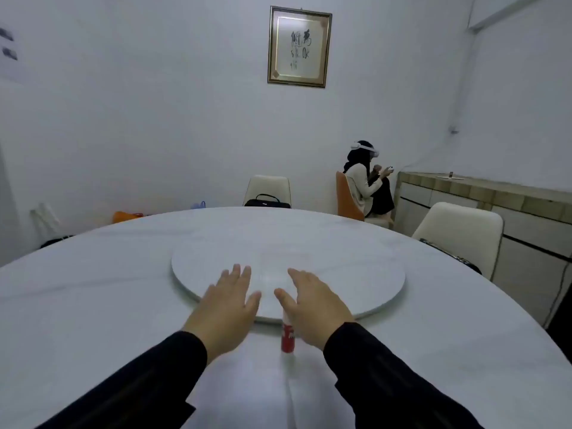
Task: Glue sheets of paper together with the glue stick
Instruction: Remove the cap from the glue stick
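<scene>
Both hands are out flat over the round white table (93, 305): left hand (224, 308) and right hand (312, 308) with fingers straight, slightly spread, holding nothing. The red glue stick (287, 339) stands upright between them, just beside the right hand. Paper's too faint to make out.

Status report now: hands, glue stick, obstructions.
Left hand and right hand open, holding nothing. Glue stick upright on table, partly behind right hand. Paper not clearly visible.

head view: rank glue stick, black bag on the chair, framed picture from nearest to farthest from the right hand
1. glue stick: upright on the table, just beside the right hand.
2. black bag: on the chair beyond the table's far edge.
3. framed picture: high on the back wall.
</scene>
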